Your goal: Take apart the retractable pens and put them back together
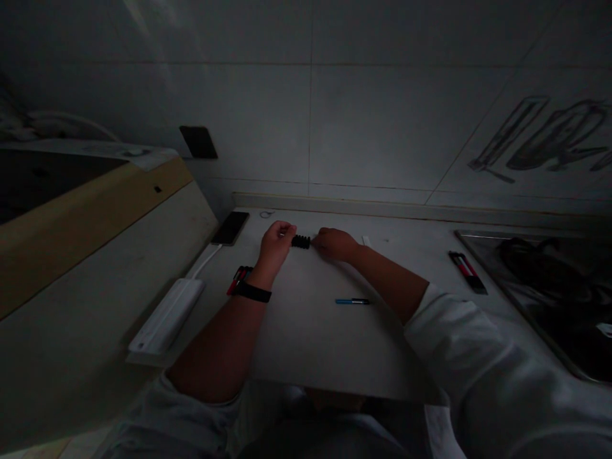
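Between my two hands, above the white counter, is a small black ridged piece [301, 241] that looks like a short coil or a row of black segments. My left hand [277, 241] is closed, its thumb and fingers pinching the left end of that piece. At the piece's right end is my right hand [333, 244], fingers curled and closed; whatever its fingertips hold is hidden in the dim light. A blue and black pen [352, 301] lies on the counter nearer to me, below my right hand.
A phone [230, 228] with a white cable to a power strip [167, 317] lies at the left. Red and black items [235, 280] sit by my left wrist. Packaged red and black pens [467, 272] lie near a dark sink or hob edge [511, 299]. A tiled wall [373, 127] stands behind.
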The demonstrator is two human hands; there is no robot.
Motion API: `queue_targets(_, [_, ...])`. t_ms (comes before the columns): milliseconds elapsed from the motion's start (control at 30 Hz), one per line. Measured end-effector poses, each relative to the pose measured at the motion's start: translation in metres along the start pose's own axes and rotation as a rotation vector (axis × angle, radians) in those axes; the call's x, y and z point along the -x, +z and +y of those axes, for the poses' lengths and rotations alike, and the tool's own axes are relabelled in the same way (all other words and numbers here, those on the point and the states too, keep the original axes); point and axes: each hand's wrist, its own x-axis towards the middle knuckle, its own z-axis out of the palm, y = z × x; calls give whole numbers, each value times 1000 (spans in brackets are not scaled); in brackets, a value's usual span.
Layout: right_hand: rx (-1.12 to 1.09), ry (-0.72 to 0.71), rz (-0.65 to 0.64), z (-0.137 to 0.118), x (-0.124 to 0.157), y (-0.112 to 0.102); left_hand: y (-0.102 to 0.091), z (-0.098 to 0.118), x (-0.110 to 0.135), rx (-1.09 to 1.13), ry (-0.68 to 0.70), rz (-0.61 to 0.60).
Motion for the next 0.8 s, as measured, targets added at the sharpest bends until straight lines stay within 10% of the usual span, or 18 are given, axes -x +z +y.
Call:
queue_targets(533, [142, -48, 43, 4, -1, -2, 4, 16, 5, 418, -240, 63])
queue_targets(800, [-30, 17, 335, 9, 50, -21, 11, 17, 11, 421, -220, -37])
